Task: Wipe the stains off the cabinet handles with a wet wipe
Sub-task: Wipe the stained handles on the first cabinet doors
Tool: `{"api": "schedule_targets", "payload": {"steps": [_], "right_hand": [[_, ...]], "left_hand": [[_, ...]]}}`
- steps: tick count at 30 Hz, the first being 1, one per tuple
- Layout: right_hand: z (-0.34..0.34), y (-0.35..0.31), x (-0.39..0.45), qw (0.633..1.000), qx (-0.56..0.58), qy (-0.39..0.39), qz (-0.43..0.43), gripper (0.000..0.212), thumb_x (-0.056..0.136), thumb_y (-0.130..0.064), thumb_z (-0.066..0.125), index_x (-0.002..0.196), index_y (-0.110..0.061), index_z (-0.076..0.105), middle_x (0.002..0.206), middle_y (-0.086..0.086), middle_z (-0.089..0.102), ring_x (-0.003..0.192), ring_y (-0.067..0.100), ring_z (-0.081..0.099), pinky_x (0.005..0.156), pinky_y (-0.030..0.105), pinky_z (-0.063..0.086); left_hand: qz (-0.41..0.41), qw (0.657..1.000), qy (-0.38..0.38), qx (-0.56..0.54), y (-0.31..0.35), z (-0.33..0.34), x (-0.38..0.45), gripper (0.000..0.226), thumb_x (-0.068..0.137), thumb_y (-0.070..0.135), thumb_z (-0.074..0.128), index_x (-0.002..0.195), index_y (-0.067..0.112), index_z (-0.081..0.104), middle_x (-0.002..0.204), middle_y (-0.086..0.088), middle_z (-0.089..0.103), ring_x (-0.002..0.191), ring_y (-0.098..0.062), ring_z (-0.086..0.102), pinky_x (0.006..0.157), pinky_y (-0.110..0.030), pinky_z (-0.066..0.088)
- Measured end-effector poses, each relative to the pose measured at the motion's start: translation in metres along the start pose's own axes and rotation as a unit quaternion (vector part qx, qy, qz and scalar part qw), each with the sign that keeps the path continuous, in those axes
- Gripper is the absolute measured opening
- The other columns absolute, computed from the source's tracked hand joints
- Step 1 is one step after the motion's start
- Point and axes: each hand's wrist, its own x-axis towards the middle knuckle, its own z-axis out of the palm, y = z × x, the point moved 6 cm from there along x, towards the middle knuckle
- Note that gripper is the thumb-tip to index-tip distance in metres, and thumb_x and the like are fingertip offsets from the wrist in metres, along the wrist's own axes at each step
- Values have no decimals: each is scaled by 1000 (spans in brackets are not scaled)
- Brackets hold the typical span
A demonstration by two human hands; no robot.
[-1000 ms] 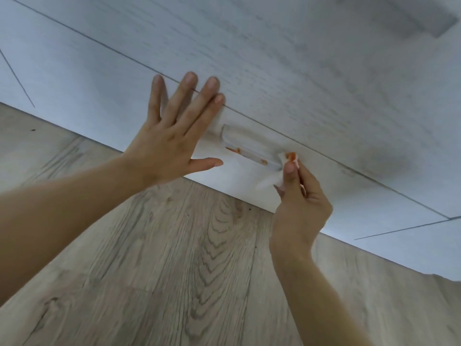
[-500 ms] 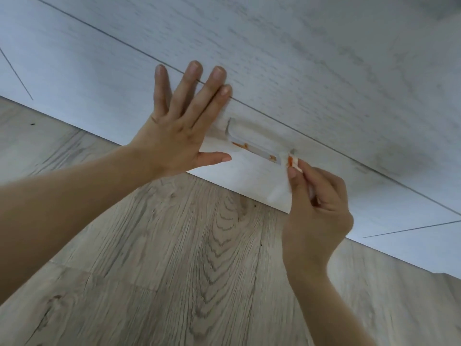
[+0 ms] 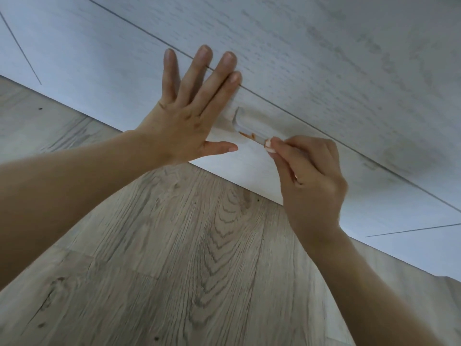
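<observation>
A white cabinet handle point(image 3: 243, 126) sits on the lowest drawer front point(image 3: 264, 168), with orange stains along its lower edge. My right hand point(image 3: 310, 181) pinches a small wad of white wet wipe point(image 3: 269, 145) and holds it against the handle's right part. Most of the wipe is hidden inside the fingers. My left hand point(image 3: 192, 113) lies flat on the cabinet front just left of the handle, fingers straight and spread, thumb pointing toward the wipe.
The white wood-grain cabinet point(image 3: 324, 58) fills the upper part of the view, with thin dark gaps between its fronts. Light wooden floor point(image 3: 187, 258) runs below the cabinet's bottom edge, under both forearms.
My right hand has slid the wipe leftward along the handle, covering its right part. The stained patch on the wipe no longer shows. My left hand stays pressed flat on the cabinet.
</observation>
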Motion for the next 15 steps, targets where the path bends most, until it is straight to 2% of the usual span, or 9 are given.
{"api": "schedule_targets", "payload": {"steps": [4,7,8,9,11,13,15], "right_hand": [[-10,7,-4,993,58,13,100,10,81,-4,73,91,-6,74,84,2,61,73,23,62,69,12,45],[-8,9,2,982,107,-8,153,10,84,-10,71,93,-11,73,85,2,65,78,2,59,72,5,41],[-5,7,4,982,109,-21,150,11,84,-10,70,95,-13,73,86,1,65,79,2,59,72,5,40],[-3,4,6,986,97,-29,134,12,85,-10,69,96,-13,73,85,2,65,79,7,59,70,7,41],[0,1,7,995,53,-30,75,10,87,-11,68,95,-11,74,79,7,64,73,22,58,65,21,44],[0,-1,6,1000,-8,-17,9,10,89,-15,66,94,-11,75,77,7,66,71,26,54,61,37,45],[1,0,4,997,-56,-8,-53,12,91,-17,64,95,-12,75,78,7,68,71,27,55,59,42,45]], "left_hand": [[5,1000,-3,-3,0,-3,-3,98,89,76,23,147,6,-15,148,-21,9,131,-46,13,102,-66,7],[13,1000,-3,9,-2,-4,-3,97,89,76,22,147,6,-13,149,-19,10,132,-44,14,103,-65,11],[10,1000,-2,8,-2,-4,-3,97,89,76,22,147,6,-13,149,-19,10,132,-44,15,102,-67,13],[6,1000,-3,5,-1,-4,-2,97,90,76,22,147,6,-13,148,-19,11,132,-44,15,102,-68,15],[2,1000,-5,5,0,-4,-1,97,89,76,22,147,6,-14,148,-19,11,132,-45,15,101,-69,16],[4,1000,-4,10,0,-4,-1,97,89,76,22,147,6,-13,148,-19,12,131,-45,16,100,-69,19],[5,1000,-1,10,-2,-4,0,97,89,76,23,147,7,-14,148,-18,13,131,-44,17,99,-70,22]]}}
